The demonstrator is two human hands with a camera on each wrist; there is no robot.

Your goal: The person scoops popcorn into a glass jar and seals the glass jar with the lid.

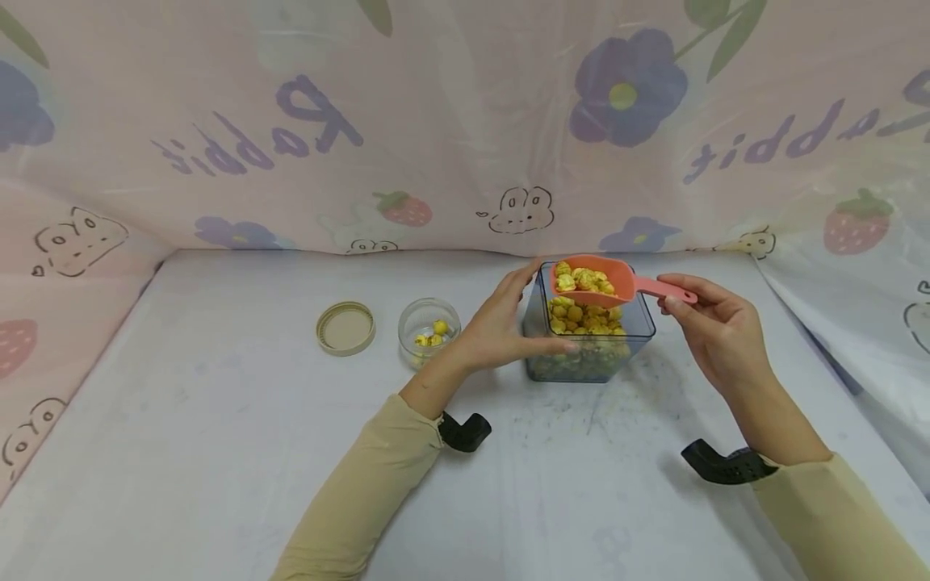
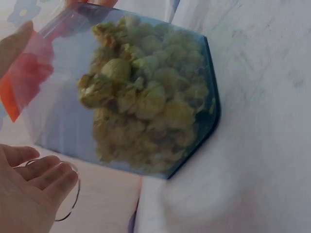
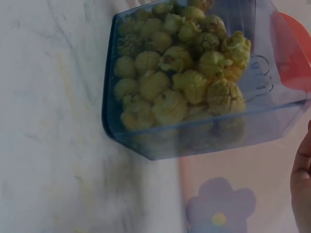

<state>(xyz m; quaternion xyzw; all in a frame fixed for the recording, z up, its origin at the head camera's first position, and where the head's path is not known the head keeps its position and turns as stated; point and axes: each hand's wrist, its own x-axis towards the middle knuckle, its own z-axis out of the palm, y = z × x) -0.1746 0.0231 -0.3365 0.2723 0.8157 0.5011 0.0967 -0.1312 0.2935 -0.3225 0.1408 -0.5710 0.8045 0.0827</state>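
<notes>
A clear bluish plastic container [image 1: 581,371] of yellow popcorn [image 2: 146,92] stands on the table. My left hand [image 1: 501,327] holds it from the left, thumb along the near wall and fingers at the far left side. Above its opening, a coral-orange scoop [image 1: 623,282] carries several popcorn pieces [image 1: 581,278]. My right hand [image 1: 715,327] pinches the scoop's handle between thumb and fingers, right of the container. Through the container wall, the scoop [image 3: 291,53] shows at the edge of the right wrist view.
Left of the container stands a small round clear jar [image 1: 404,343] with a few popcorn pieces inside. Beside it lies a beige round lid [image 1: 346,328]. A white cloth [image 1: 218,436] covers the table, and a printed curtain [image 1: 450,145] rises behind.
</notes>
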